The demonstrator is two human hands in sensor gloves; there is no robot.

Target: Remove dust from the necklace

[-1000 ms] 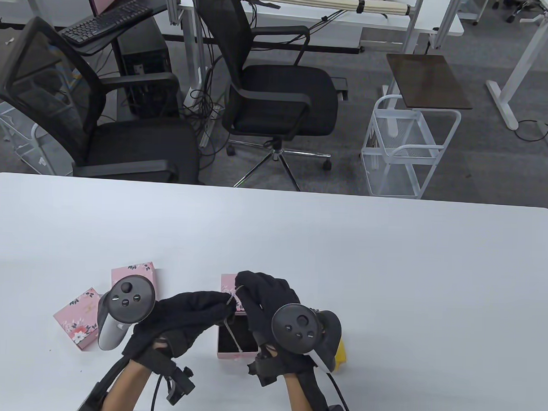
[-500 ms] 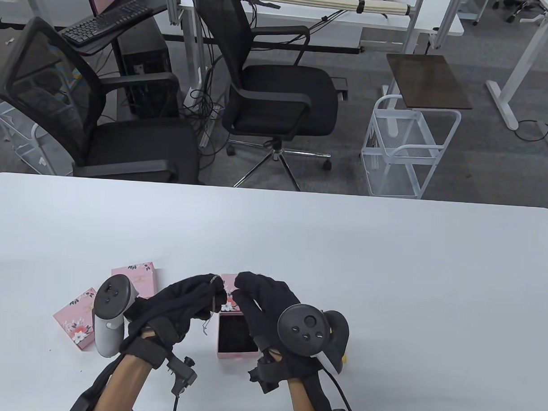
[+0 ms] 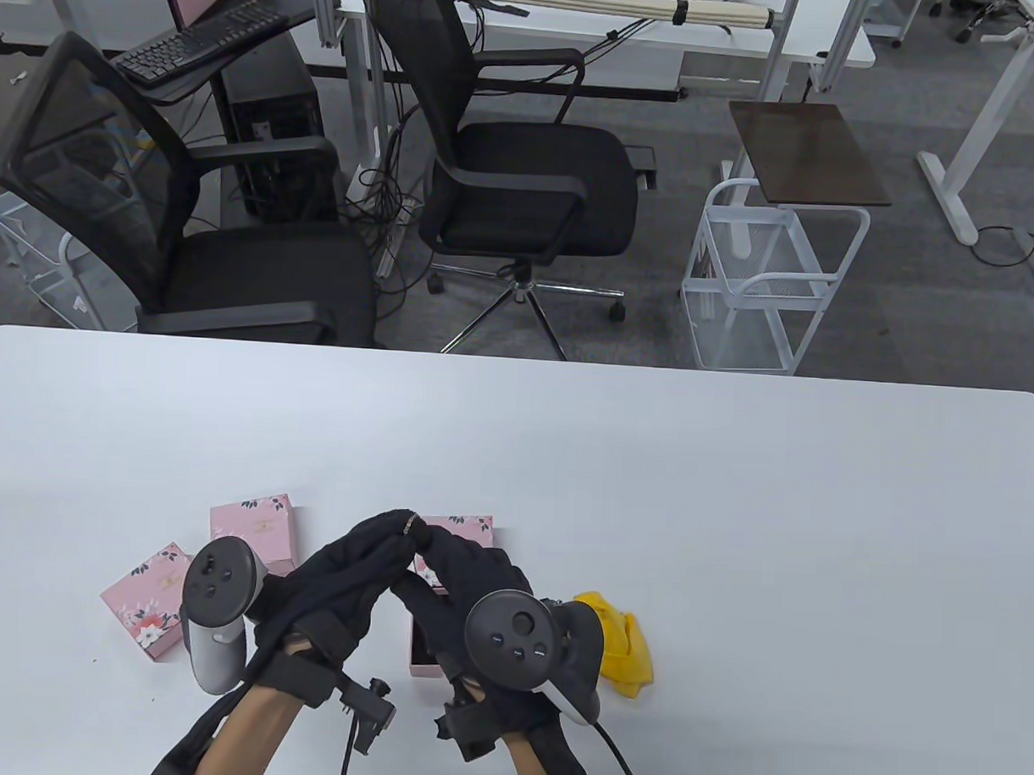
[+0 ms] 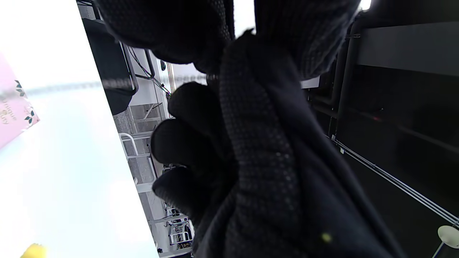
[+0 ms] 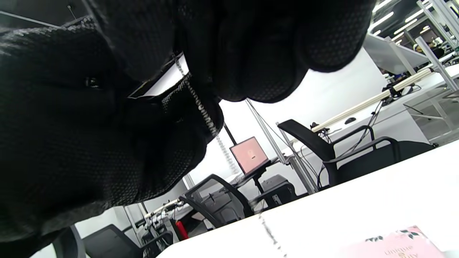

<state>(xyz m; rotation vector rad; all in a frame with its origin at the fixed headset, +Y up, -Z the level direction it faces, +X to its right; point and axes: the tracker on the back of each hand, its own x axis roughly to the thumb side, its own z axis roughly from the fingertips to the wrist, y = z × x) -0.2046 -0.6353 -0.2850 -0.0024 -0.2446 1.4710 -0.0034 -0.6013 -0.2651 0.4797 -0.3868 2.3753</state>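
Above open box (image 3: 427, 656), hands pinch necklace (image 3: 409, 524).

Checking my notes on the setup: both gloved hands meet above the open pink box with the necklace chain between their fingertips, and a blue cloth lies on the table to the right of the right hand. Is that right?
One detail is off: the cloth is yellow, not blue, as the table view shows. The rest holds: the left hand and right hand meet above the open pink box, with the necklace chain between their fingertips.

Black-gloved right hand (image 3: 468, 572) now shifted left against black-gloved left hand (image 3: 349, 572), fingertips meeting on thin silver chain necklace (image 3: 410, 524), crumpled yellow cloth (image 3: 622, 650) newly uncovered.
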